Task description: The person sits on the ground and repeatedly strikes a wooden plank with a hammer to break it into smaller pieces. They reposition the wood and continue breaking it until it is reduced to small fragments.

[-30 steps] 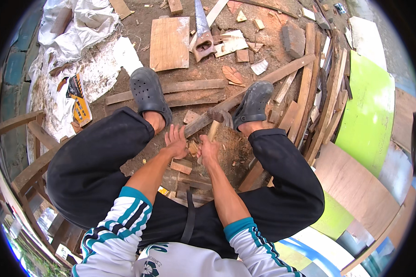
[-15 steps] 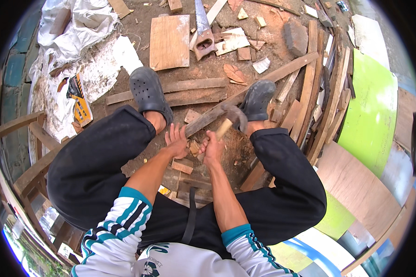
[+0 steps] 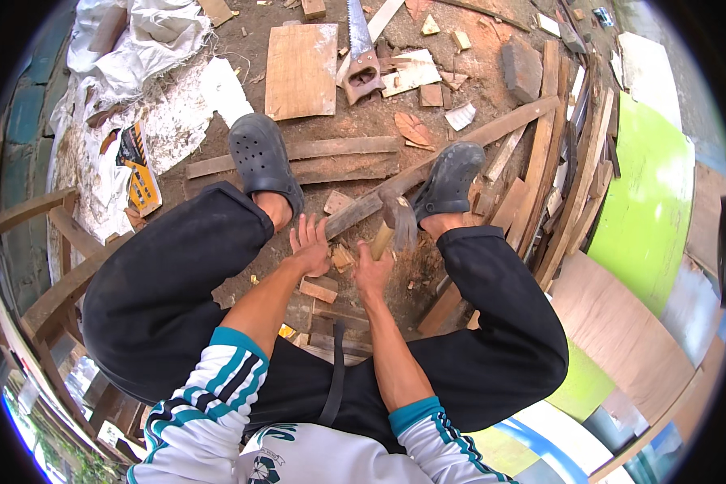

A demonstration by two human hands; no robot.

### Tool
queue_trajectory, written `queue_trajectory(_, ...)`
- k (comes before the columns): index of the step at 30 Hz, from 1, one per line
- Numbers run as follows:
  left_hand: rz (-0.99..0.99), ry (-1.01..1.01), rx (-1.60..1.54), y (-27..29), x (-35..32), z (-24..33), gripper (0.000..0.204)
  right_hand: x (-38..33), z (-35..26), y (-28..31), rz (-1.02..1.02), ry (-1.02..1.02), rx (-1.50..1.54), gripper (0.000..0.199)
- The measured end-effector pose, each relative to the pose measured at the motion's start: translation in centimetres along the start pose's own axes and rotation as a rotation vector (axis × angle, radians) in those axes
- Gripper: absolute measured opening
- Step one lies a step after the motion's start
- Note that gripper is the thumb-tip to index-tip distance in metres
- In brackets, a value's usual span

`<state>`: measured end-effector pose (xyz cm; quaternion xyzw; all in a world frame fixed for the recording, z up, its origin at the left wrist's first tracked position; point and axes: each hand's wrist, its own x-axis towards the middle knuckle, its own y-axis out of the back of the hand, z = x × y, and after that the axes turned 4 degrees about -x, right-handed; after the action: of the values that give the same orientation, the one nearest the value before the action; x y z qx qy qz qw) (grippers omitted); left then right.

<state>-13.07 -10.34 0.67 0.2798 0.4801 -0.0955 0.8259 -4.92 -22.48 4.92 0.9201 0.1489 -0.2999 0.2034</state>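
I sit low with my knees apart, dark clogs on the dirt. My right hand (image 3: pixel 373 270) grips the wooden handle of a hammer (image 3: pixel 395 219), whose metal head is raised just above the ground between my feet. My left hand (image 3: pixel 310 246) is spread open, fingers apart, resting by a small wood block (image 3: pixel 343 258) that lies between the two hands. Another short block (image 3: pixel 319 288) lies just below my left hand.
A long wooden batten (image 3: pixel 444 157) runs diagonally under my right foot. A handsaw (image 3: pixel 361 56) and a flat board (image 3: pixel 302 68) lie ahead. White sacks (image 3: pixel 129 48) sit at the left, stacked planks (image 3: pixel 557 153) and a green panel (image 3: pixel 649 210) at the right.
The hammer has tilted so its head sits higher and more upright. My left hand's fingers have spread wider beside the small block.
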Motion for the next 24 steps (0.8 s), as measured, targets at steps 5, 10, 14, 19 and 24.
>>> queue_trajectory(5,-0.039,-0.005,0.001,0.5,-0.2,0.7,0.113,0.9,0.4,1.1,0.153,0.064,-0.248,0.031)
queue_trajectory(10,-0.047,-0.005,-0.011,0.7,-0.3,0.3,0.112,2.6,-8.9,4.8,-0.147,0.2,-0.893,0.053)
queue_trajectory(14,-0.082,0.016,-0.017,1.0,-0.3,0.5,0.111,1.9,-12.4,2.6,-0.339,0.249,-1.232,0.05)
queue_trajectory(19,-0.097,0.041,-0.023,1.2,-0.5,0.8,0.112,0.7,-10.2,-0.8,-0.393,0.177,-1.266,0.045)
queue_trajectory(24,-0.044,0.015,-0.017,0.4,0.0,0.1,0.117,2.2,-9.2,-1.2,-0.384,0.255,-1.261,0.04)
